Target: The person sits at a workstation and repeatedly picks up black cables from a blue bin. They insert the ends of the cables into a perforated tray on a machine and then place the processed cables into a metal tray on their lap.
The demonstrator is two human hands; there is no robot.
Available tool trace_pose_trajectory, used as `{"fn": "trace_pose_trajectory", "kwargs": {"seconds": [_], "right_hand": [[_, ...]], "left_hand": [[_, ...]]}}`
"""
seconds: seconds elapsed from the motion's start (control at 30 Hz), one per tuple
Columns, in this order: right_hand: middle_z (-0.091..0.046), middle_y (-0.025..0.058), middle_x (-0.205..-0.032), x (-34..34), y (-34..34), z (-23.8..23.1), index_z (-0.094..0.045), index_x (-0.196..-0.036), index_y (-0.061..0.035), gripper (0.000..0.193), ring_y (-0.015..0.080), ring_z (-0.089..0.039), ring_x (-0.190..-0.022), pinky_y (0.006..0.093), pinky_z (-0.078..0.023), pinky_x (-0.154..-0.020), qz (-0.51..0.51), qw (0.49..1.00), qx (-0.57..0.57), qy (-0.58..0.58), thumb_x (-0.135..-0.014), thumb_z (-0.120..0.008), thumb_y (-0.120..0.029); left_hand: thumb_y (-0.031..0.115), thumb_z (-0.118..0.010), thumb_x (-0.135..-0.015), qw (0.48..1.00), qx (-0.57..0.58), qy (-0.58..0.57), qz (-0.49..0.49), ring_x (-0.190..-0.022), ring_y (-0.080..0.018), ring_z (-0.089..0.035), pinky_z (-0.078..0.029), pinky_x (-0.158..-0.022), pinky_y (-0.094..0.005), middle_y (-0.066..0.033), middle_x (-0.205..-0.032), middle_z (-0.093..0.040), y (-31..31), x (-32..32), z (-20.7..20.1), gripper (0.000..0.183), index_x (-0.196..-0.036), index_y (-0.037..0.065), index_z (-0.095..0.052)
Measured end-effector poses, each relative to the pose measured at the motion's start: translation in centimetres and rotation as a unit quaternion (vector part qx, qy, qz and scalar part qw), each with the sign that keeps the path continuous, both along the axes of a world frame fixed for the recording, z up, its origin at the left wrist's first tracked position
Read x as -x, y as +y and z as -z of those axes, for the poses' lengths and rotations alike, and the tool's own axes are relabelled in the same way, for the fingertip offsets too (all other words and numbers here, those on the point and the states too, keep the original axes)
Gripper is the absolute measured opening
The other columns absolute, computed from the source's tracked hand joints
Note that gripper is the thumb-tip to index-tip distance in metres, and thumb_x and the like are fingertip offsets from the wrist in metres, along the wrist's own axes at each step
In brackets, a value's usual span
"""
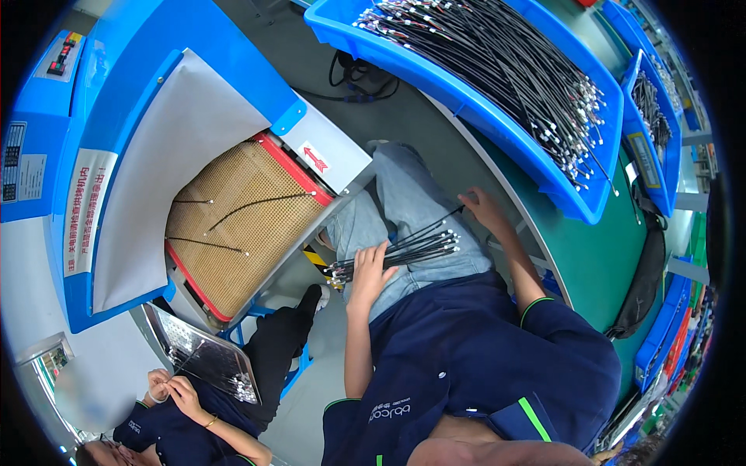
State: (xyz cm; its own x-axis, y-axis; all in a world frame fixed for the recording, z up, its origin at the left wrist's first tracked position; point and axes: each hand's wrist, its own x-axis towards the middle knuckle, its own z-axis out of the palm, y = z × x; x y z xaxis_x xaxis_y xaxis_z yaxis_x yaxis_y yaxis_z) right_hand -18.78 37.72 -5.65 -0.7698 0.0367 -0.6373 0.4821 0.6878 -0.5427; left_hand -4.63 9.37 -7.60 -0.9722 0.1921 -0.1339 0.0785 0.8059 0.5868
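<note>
While hands point(371, 272) hold cables point(423, 248), green tabletop point(576, 264), mesh conveyor point(221, 276).

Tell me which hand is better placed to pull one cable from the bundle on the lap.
Right, probably: the right hand appears to pinch one cable angling off the bundle, while the left hand lies across the bundle.

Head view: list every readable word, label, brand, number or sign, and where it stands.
Wording and brands stay uncopied.
Red arrow sign, on a white panel.
White label with red characters, on the blue machine.
Pale logo, on the wearer's dark blue shirt.
Dark label, same machine: too small to read.
White label beside it: too small.
Yellow-edged label, smaller blue bin: too small.
Co-worker's shirt logo: too small.
</note>
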Motion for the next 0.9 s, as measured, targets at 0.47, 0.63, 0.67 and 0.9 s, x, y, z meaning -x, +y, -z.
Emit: {"fn": "trace_pose_trajectory", "kwargs": {"seconds": [0.47, 0.63, 0.67, 0.9], "right_hand": [[-0.065, 0.0182, -0.074, 1.7, -1.4, -5.5, -0.065, -0.087, 0.0046, 0.043, 0.0292, -0.066, -0.074, 0.0395, -0.049, -0.068, -0.101, 0.985, -0.129, -0.043, -0.086, -0.062, -0.038], [-0.066, 0.0199, -0.081, -1.0, 2.2, 3.5, -0.064, -0.089, 0.0035, 0.039, 0.029, -0.067, -0.08, 0.039, -0.05, -0.072, -0.171, 0.957, -0.166, 0.167, -0.089, -0.059, -0.036], [-0.067, 0.0198, -0.085, -0.7, 1.8, 3.7, -0.064, -0.091, 0.0028, 0.036, 0.0285, -0.068, -0.08, 0.0381, -0.051, -0.072, -0.159, 0.964, -0.138, 0.163, -0.091, -0.058, -0.033], [-0.067, 0.0079, -0.085, 3.3, -4.4, -2.6, -0.059, -0.098, -0.0031, 0.016, 0.0125, -0.056, -0.058, 0.0271, -0.043, -0.054, 0.15, 0.884, 0.259, 0.359, -0.097, -0.046, -0.013]], "left_hand": [[0.017, -0.062, -0.085, 1.0, -0.006, 0.006, 0.026, -0.092, -0.0271, -0.057, -0.042, -0.081, -0.0391, -0.009, -0.092, -0.059, 3.9, 0.0, 0.6, 0.029, -0.112, 0.007, -0.058], [0.018, -0.062, -0.085, 0.999, -0.015, 0.016, 0.035, -0.091, -0.0273, -0.057, -0.042, -0.081, -0.0395, -0.0088, -0.091, -0.059, 3.9, 0.1, 0.8, 0.028, -0.111, 0.008, -0.059], [0.018, -0.062, -0.085, 0.999, -0.013, 0.013, 0.035, -0.091, -0.0273, -0.057, -0.042, -0.081, -0.0395, -0.0088, -0.091, -0.06, 3.8, 0.1, 0.7, 0.028, -0.111, 0.008, -0.059], [0.018, -0.062, -0.085, 0.998, -0.042, -0.012, 0.035, -0.096, -0.028, -0.056, -0.041, -0.084, -0.0397, -0.01, -0.096, -0.06, 3.6, 0.1, 0.3, 0.031, -0.114, 0.007, -0.058]]}}
